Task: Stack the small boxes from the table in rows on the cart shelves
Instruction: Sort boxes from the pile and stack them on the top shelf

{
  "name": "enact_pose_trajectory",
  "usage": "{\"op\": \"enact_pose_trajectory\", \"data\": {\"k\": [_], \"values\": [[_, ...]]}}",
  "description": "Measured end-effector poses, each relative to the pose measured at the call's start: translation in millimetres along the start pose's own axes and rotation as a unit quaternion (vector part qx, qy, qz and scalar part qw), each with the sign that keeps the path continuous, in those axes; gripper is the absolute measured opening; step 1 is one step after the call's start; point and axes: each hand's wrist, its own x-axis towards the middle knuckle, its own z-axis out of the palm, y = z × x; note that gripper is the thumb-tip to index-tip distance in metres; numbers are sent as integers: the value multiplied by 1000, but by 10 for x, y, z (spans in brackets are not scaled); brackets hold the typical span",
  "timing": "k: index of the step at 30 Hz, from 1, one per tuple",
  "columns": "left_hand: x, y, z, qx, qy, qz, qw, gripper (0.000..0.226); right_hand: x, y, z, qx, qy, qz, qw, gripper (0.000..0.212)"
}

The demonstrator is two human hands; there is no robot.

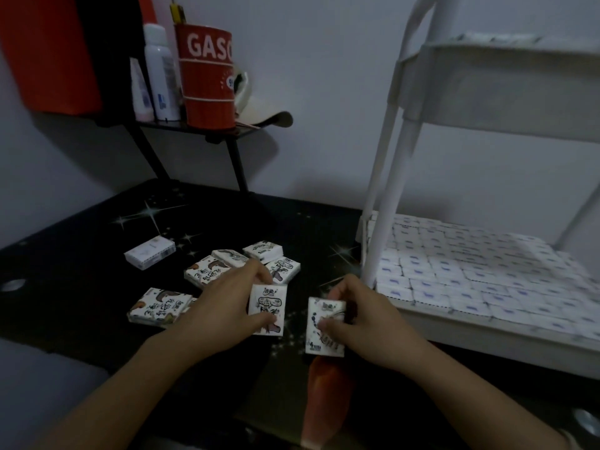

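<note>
A: Status, left to right?
B: Loose boxes (207, 271) scattered on table (81, 254), ten o'clock from left hand (227, 306). Left hand fingers pinching printed box (268, 308) by opposite edges, tilted off the surface. At three o'clock, right hand (367, 319) curled round second box (324, 326), thumb pressing its face.
A: Hazards?
B: Probable slip from the light edge pinch. Possible knock against cart post (383, 222), twelve o'clock from right hand. Lower shelf (454, 332) at two o'clock packed in rows behind a raised rim. Lift clear of the rim before moving in. Open room: bare tabletop between hands; gap above shelf layer, below upper tray (506, 89).
</note>
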Motion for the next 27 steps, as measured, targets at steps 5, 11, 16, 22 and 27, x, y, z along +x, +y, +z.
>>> {"op": "enact_pose_trajectory", "data": {"k": [5,11,16,22,27], "values": [[-24,244,-101,-112,2,4,994,40,-248,-39,-222,124,15,4,992,29],[5,936,-399,-221,-83,87,968,36,-693,-118,-782,216,21,-24,976,23],[130,1689,-515,-257,-90,176,946,32,-1060,-121,-1422,154,137,-67,976,20],[457,2658,-688,-291,-60,258,919,29,-1452,-243,-2470,86,241,-103,961,16],[850,3375,-952,-315,-13,307,898,23,-1583,-528,-3268,26,336,-138,931,29]]}}
